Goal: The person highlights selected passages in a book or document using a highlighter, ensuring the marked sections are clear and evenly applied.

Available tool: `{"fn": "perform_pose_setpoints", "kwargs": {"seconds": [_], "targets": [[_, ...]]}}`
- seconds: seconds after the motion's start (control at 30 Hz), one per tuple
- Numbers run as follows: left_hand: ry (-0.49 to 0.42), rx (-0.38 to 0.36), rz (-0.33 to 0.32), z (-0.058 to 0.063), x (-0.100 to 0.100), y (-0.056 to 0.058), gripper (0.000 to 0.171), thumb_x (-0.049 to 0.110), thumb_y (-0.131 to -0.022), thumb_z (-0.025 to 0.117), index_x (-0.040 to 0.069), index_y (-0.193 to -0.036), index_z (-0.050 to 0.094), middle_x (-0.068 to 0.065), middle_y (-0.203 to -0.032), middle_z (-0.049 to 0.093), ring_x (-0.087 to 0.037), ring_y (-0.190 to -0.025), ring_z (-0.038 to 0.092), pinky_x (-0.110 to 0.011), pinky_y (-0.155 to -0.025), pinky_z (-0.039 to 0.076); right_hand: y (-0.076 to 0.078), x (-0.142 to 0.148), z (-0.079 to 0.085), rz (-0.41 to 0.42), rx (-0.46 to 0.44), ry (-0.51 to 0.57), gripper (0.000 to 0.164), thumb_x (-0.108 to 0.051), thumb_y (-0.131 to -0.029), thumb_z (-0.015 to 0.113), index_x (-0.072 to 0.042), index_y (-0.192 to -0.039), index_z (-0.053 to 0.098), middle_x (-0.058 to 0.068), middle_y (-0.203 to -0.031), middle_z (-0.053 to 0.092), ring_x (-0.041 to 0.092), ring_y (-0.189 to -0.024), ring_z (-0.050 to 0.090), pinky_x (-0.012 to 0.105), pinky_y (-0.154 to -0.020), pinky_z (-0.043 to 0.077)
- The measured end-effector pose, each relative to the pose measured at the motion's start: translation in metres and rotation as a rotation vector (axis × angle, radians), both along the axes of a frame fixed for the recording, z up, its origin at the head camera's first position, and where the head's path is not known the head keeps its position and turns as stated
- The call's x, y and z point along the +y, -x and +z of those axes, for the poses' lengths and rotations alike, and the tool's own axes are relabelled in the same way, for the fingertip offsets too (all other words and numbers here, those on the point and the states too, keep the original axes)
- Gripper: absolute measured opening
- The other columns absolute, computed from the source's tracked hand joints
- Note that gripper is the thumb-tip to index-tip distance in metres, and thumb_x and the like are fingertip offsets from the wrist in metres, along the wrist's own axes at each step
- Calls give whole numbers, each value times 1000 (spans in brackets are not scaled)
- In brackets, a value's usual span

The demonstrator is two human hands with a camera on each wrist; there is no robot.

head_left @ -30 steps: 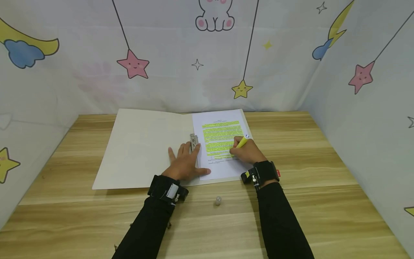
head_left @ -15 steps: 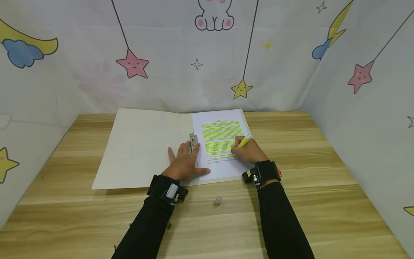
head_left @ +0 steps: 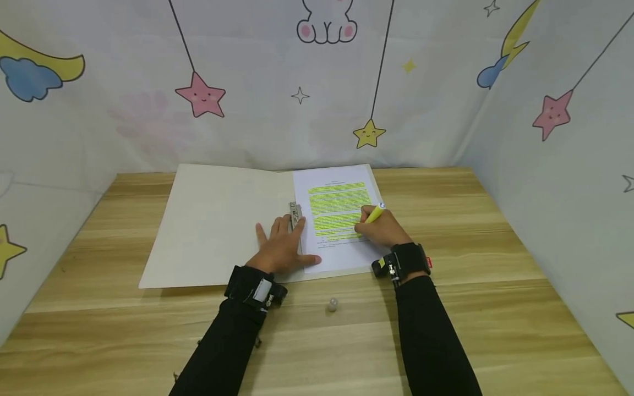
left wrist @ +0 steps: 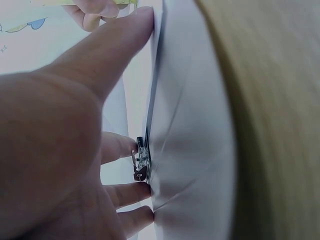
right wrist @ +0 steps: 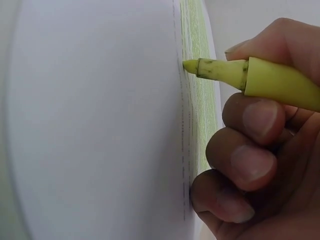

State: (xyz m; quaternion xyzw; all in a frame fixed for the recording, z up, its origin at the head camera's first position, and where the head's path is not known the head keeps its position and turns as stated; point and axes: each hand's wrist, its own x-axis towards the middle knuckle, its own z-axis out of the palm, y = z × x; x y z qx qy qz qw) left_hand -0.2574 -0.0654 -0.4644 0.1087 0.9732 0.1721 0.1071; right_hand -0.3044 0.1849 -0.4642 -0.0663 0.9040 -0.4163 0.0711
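A white folder (head_left: 213,231) lies spread open on the table, a printed sheet (head_left: 342,258) on its right side. Yellow highlighting covers most of the sheet's text. My right hand (head_left: 385,230) pinches a yellow highlighter (right wrist: 280,82); in the right wrist view its tip meets a line of print near the bottom of the marked text. My left hand (head_left: 279,252) rests with spread fingers across the folder's middle, beside the metal clip (head_left: 294,213). Its thumb (left wrist: 125,35) presses on the sheet's lower left edge. The left fingers partly cover the clip.
A small round whitish bead (head_left: 332,304) sits on the wooden table (head_left: 485,319) in front of the folder. Fabric walls (head_left: 247,66) with printed stars and clouds stand behind the table and on both sides. Black cameras are strapped to both wrists.
My right hand has shifted slightly right along the line with the highlighter. The left hand keeps its place on the folder and sheet. The head view has tilted a little.
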Motion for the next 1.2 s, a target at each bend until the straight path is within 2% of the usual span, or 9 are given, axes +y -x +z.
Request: {"fn": "perform_pose_setpoints", "kwargs": {"seconds": [0.33,1.2], "targets": [[0,-3,-1,0,-1,1,104,61,-79,74,15,-158,24,-24,-163,15,-41,-150,11,-75,-114,-5,-2,-1,5,2,-11,-4,23,-7,-83,65,-11,-69,48,-1,-63,44,15,-52,38,24,-47,27],[7,-2,4,-1,1,2,105,61,-79,74,16,-158,23,-23,-163,14,-41,-151,10,-74,-114,-6,0,8,3,-16,-7,-12,23,-9,-84,66,-11,-68,50,0,-65,45,14,-54,39,24,-47,28]]}}
